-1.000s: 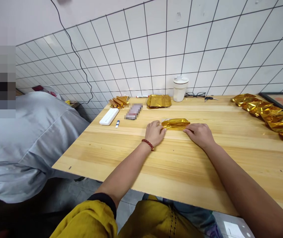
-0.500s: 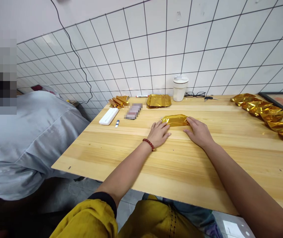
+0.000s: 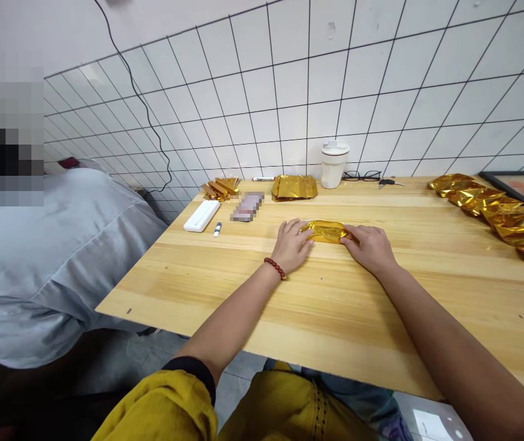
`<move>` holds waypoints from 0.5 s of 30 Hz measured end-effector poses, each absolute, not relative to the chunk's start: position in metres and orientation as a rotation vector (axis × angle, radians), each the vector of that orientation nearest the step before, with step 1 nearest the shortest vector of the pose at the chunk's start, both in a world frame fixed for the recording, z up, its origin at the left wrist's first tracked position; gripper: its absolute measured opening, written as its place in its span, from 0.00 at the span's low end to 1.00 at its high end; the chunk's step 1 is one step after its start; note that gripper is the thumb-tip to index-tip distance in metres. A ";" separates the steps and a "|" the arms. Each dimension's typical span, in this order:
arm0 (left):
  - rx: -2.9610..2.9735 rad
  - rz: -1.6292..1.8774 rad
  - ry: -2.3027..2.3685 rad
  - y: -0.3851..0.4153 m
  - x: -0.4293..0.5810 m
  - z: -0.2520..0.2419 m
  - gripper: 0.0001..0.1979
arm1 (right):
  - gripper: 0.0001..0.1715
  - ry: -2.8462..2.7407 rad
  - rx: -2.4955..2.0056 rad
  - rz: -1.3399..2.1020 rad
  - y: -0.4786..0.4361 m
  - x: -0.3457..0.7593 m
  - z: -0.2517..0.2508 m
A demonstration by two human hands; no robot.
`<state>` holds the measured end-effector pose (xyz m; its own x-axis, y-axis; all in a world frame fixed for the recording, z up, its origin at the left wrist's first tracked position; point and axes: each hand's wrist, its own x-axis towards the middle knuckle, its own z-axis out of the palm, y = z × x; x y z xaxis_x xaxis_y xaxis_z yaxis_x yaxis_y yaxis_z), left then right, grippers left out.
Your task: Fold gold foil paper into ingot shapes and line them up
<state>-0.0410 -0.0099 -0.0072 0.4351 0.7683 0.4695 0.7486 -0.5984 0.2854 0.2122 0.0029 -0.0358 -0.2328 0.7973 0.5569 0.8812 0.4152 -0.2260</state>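
Observation:
A long folded piece of gold foil paper (image 3: pixel 326 231) lies on the wooden table between my hands, its middle opened into a shallow hollow. My left hand (image 3: pixel 290 245), with a red bead bracelet (image 3: pixel 275 267) at the wrist, grips the left end, thumb in front and fingers behind. At the right end, my right hand (image 3: pixel 371 246) pinches the foil paper between thumb and fingers. The fingertips partly cover both ends.
Behind the foil stands a stack of gold sheets (image 3: pixel 294 187), beside a white cup (image 3: pixel 334 164), glasses (image 3: pixel 361 176) and a key (image 3: pixel 391 182). Gold strips (image 3: pixel 221 188), a white power bank (image 3: pixel 201 215) and a small stick (image 3: pixel 217 229) lie left. Folded gold pieces (image 3: pixel 491 211) line the right. A person in grey (image 3: pixel 59 257) sits left.
The foil paper has come slightly nearer to me and its middle has opened into a hollow. Both thumbs have moved up against its front edge, and my right fingers have curled in.

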 end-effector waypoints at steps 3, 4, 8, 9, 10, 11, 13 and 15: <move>2.685 0.775 1.246 -0.011 -0.040 -0.006 0.15 | 0.22 -2.098 -1.308 -0.164 0.003 0.213 -0.034; 2.709 0.718 1.191 -0.011 -0.039 -0.006 0.15 | 0.22 -2.126 -1.249 -0.141 0.002 0.213 -0.033; 2.776 0.538 1.060 -0.011 -0.037 -0.005 0.18 | 0.25 -2.327 -1.061 -0.029 -0.004 0.208 -0.026; 2.783 0.524 1.067 -0.011 -0.036 -0.005 0.18 | 0.25 -2.373 -1.050 -0.012 -0.005 0.207 -0.025; 2.786 0.519 1.088 -0.012 -0.036 -0.005 0.18 | 0.25 -2.406 -1.055 -0.003 -0.006 0.206 -0.024; 2.788 0.519 1.121 -0.013 -0.036 -0.005 0.17 | 0.25 -2.425 -1.070 -0.001 -0.007 0.205 -0.023; 2.772 0.526 1.224 -0.014 -0.035 -0.004 0.16 | 0.23 -2.416 -1.111 -0.013 -0.007 0.203 -0.022; 2.720 0.543 1.370 -0.015 -0.035 -0.003 0.15 | 0.22 -2.377 -1.144 -0.030 -0.007 0.203 -0.022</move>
